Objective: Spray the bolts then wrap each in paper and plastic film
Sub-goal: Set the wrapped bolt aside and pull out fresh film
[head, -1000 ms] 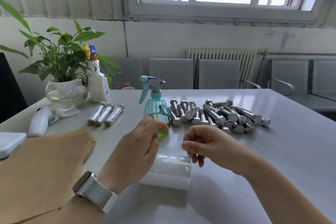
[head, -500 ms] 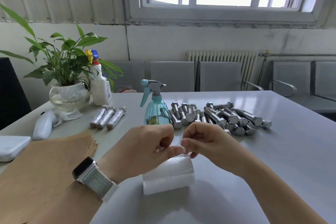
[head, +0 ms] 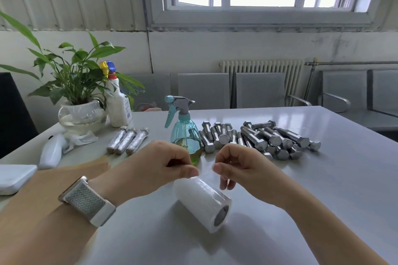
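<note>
Lying on its side on the grey table just below and between the two hands, roll of plastic film, long axis running from the hands back toward the wearer and slightly rightward, dark hollow core end facing the near right. White and cloudy, wound in glossy layers, with a thin clear strip of loose film lifted from its far end up to the fingertips. Left hand, curled, thumb and forefinger pinching the left edge of that raised film; a woven-band watch on its wrist. Right hand, curled too, thumb and forefinger pinching the right edge, the other fingers hanging bent over the roll. Just beyond the hands, upright teal spray bottle with yellowish liquid at the bottom, nozzle pointing left. Beyond the right hand, a loose heap of bare steel bolts, hex heads mostly toward the wearer. Beyond the left hand, three wrapped bolts side by side. Under the left forearm, brown paper sheets.
</note>
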